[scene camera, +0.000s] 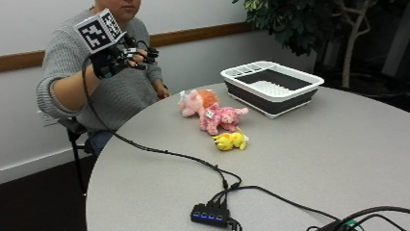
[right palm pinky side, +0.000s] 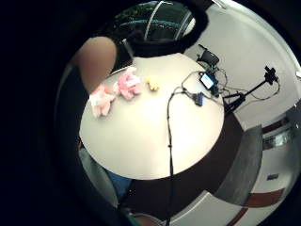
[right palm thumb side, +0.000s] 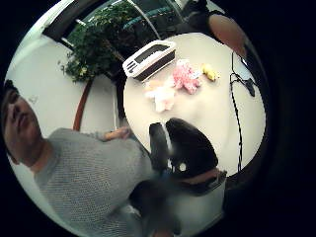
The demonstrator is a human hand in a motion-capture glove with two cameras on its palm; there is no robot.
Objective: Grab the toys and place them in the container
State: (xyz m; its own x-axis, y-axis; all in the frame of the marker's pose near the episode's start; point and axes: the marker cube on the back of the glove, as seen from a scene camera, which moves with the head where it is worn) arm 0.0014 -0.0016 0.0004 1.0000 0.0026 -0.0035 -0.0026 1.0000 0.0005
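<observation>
The gloved right hand (scene camera: 114,60) is raised in the air at chest height, above the near edge of the round grey tabletop (scene camera: 307,159) and well apart from everything on it. Its fingers (scene camera: 137,57) hang loosely curled and hold nothing. Nearest to the fingers, down on the tabletop, lies a pale pink plush with an orange patch (scene camera: 195,101). Touching it on the far side is a brighter pink plush (scene camera: 221,118), and just beyond that a small yellow plush (scene camera: 230,141). Farthest from the fingers, past the pink toys, stands the white-rimmed dark container (scene camera: 272,86), with no toy visible in it. A black cable (scene camera: 160,151) runs from the hand across the tabletop to a small hub (scene camera: 210,213).
</observation>
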